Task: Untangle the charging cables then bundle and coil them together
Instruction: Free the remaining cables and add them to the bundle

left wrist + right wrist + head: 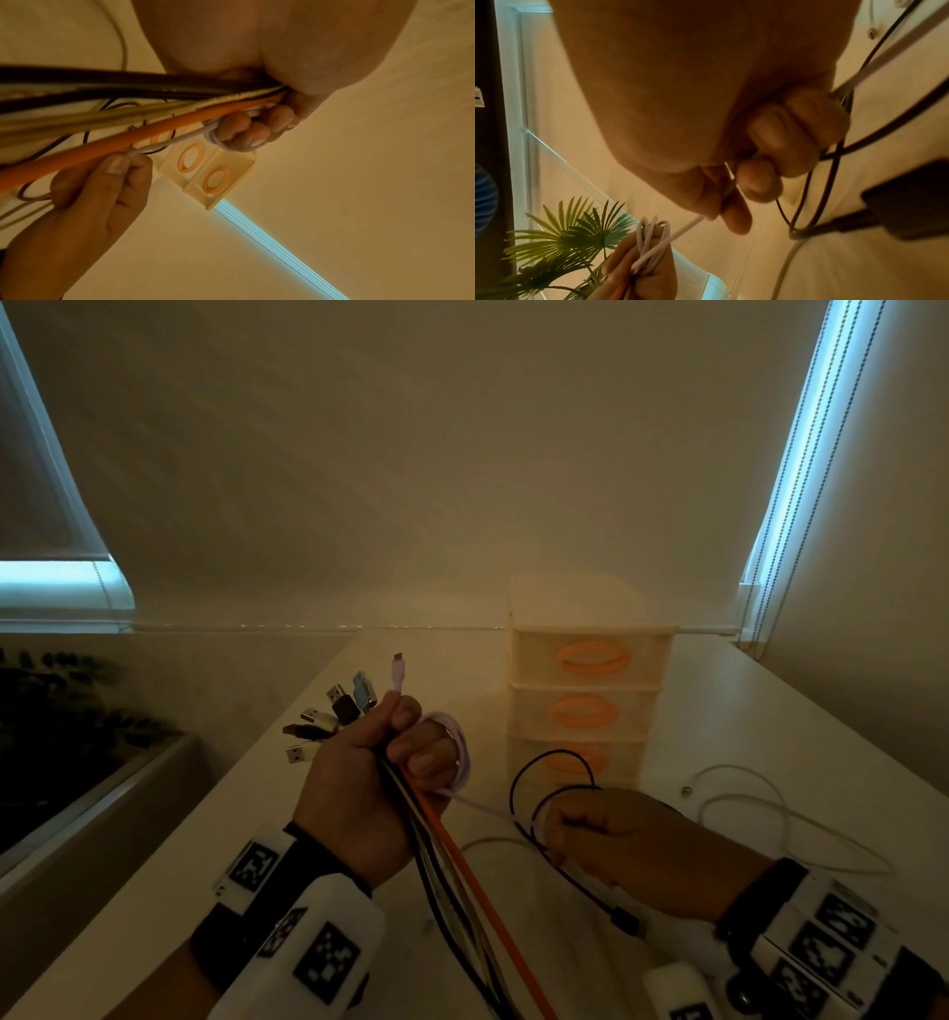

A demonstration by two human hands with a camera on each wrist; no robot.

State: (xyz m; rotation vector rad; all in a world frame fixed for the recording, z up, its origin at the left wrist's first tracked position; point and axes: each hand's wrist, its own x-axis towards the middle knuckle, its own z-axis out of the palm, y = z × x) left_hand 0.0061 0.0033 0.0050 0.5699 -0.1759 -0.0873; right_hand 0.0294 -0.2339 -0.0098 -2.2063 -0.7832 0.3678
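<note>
Left hand (369,788): I'm gripping the bundle (436,860), plugs up, above the desk's (770,737) near edge.
Right hand (631,845): pinching the pink cable (482,806), black loop (554,778) caught too.
Cable line: taut, running rightward between my hands.

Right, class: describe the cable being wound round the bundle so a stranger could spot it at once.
Start at the left hand, whose grip holds a bundle of charging cables over the pale table. The thin pale pink cable loops round its fingers and runs taut to the right hand. Its neighbours, like the thick orange cable, hang straight down.

Two hands (359,793), six plugs (339,711), three drawers (585,711)
</note>
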